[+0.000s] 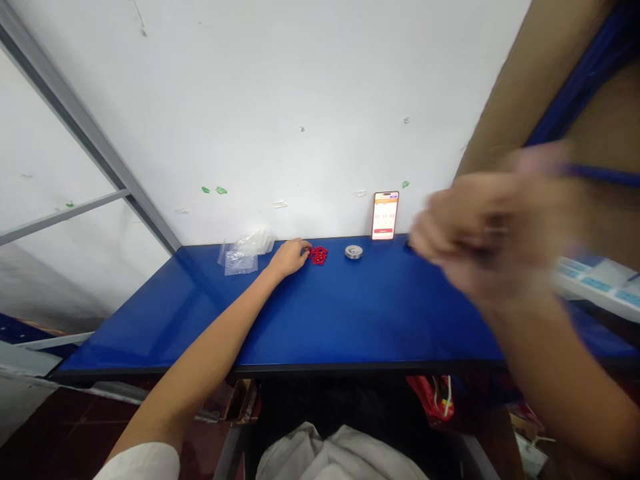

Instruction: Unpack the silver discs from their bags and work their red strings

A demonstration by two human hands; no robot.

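A small pile of red pieces (319,255) lies toward the back of the blue table; what the pieces are is too small to tell. My left hand (293,258) rests on the table at the pile's left edge. Its fingers are bent, with a gap between thumb and forefinger, and the tips reach the nearest red pieces. A round silver metal disc (353,252) sits just right of the pile. My right hand (480,233) is raised above the table's right side, smeared by motion, so its fingers and anything in them cannot be made out.
Clear plastic bags (243,260) lie at the back left of the blue table (350,320). A phone (385,215) showing a timer leans against the white wall. A dark object (409,244) is partly behind my right hand. A white tray (600,283) stands at the right.
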